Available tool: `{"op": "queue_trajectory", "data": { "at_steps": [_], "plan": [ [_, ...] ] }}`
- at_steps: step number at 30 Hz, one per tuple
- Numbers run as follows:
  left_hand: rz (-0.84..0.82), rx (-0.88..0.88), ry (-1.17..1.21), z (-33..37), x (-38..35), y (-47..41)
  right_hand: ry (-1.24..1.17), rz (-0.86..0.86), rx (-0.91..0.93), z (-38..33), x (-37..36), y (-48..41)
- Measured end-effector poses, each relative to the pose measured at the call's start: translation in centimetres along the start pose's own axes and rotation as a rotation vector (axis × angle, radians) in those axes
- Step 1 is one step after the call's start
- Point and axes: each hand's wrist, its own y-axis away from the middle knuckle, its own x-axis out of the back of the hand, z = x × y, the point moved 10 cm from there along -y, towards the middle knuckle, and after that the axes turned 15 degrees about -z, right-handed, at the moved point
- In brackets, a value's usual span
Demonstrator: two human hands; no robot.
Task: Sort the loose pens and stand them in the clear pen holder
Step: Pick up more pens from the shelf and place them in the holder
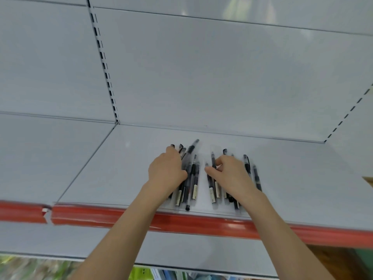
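Two bunches of black pens lie on a grey metal shelf [113, 168], pointing away from me. My left hand [165, 170] rests on the left bunch [192, 178], with its fingers curled around several pens. My right hand [232, 174] covers the right bunch [256, 176]. Its thumb and forefinger pinch one pen [213, 160] near its upper end. Faint clear plastic outlines [203, 207] show under and around both bunches. I cannot tell whether these are the pen holder. No upright holder is in view.
The shelf has a red front strip [101, 217] with a gap at the left. A grey back panel with a slotted upright [105, 63] rises behind it. Lower shelves with coloured goods [141, 273] show at the bottom edge.
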Motion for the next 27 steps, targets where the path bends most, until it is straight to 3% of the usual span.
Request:
{"op": "queue_trajectory", "data": {
  "at_steps": [9, 16, 27],
  "plan": [
    [-0.046, -0.048, 0.16, -0.8, 0.5, -0.6, -0.187, 0.113, 0.086, 1.2, 2.5, 2.0],
    [-0.116, -0.141, 0.754, -1.5, -0.3, -0.1, -0.512, 0.174, 0.202, 0.2, 4.0, 2.8],
    [0.004, -0.211, 1.108, -3.0, 0.4, 2.6, -0.517, 0.021, 0.246, -2.4, 0.9, 1.4]
  ]
}}
